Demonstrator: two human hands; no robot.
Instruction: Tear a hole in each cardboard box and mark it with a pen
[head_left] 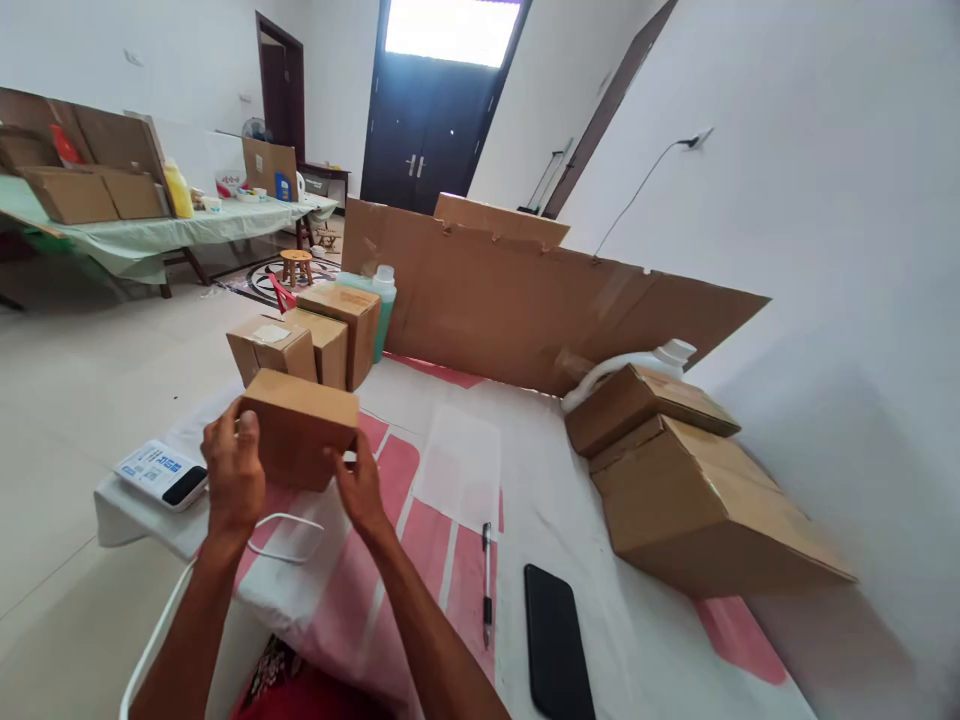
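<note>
Between my two hands is a small brown cardboard box (296, 435), gripped at its left and right ends near the table's left side. My left hand (234, 470) wraps round the left end, thumb up. At the lower right corner, my right hand (360, 485) pinches the box with thumb and fingers. Directly behind it stand several more cardboard boxes (271, 345) and a bottle of green liquid (385, 300). A white device with a printed label and dark screen (161, 474) lies left of my left hand. A white cable (285, 517) loops below the held box.
A pen (487, 585), a black phone (556, 640) and a white paper sheet (457, 465) lie on the table. Larger cardboard boxes (697, 500) and a white jug (675, 352) sit at right. A tall cardboard panel (510, 300) borders the back. Another table (127, 240) stands far left.
</note>
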